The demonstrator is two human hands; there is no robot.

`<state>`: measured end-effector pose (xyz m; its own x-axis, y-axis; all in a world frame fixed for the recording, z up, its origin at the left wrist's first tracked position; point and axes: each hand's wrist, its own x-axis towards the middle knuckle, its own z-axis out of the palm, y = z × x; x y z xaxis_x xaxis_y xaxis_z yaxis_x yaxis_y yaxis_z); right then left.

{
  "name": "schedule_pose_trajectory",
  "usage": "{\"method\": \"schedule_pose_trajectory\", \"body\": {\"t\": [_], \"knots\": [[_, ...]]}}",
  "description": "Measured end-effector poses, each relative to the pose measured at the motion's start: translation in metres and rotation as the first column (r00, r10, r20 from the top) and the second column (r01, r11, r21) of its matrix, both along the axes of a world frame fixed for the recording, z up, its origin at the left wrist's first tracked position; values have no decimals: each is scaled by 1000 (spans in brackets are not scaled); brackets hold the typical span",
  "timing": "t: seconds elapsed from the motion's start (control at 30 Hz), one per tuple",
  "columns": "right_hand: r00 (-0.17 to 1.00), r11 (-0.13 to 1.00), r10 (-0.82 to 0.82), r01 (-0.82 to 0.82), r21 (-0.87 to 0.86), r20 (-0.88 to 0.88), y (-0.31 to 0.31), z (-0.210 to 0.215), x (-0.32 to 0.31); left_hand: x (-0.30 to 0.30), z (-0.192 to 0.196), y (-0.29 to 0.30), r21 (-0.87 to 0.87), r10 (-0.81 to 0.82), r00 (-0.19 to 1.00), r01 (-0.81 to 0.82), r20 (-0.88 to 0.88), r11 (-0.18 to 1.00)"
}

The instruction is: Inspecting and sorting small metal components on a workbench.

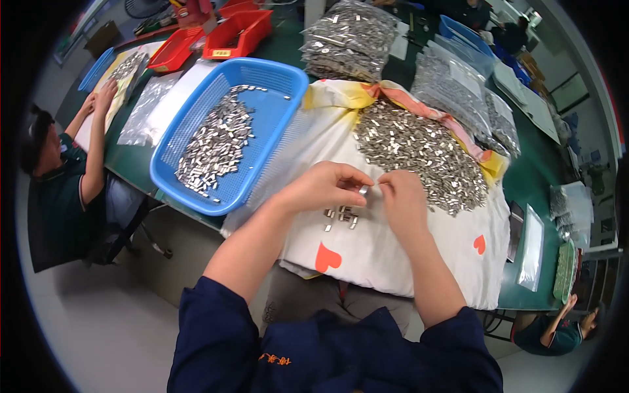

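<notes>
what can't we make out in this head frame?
- Small metal piece pinched between left hand and right hand: mostly covered by fingertips, shape unclear.
- Loose pieces on the white cloth: too small for detail.
- Bagged parts at the top: blurred by plastic glare.
- Table's right end: bent by the fisheye rim.

Left hand pinching small metal piece, right hand touching, blue basket beside

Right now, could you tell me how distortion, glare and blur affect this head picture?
Head view: fisheye bends the green table edge and blue basket rim, with a black border around; bright glints speckle the metal pieces; left hand and right hand are sharp, the far bags softer.
</notes>
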<state>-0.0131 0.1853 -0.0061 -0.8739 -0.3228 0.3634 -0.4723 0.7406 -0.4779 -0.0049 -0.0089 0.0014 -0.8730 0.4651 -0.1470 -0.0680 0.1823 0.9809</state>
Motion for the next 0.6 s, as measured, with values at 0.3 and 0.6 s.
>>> {"method": "schedule_pose_trajectory", "body": {"t": [0.3,0.6], "knots": [[900,845,227,8,-534,372,-11,18,17,1,-6,2,216,60,997,-69,45,974],[975,935,179,-126,-330,133,-8,19,16,-1,-6,5,259,94,985,-130,148,957]]}}
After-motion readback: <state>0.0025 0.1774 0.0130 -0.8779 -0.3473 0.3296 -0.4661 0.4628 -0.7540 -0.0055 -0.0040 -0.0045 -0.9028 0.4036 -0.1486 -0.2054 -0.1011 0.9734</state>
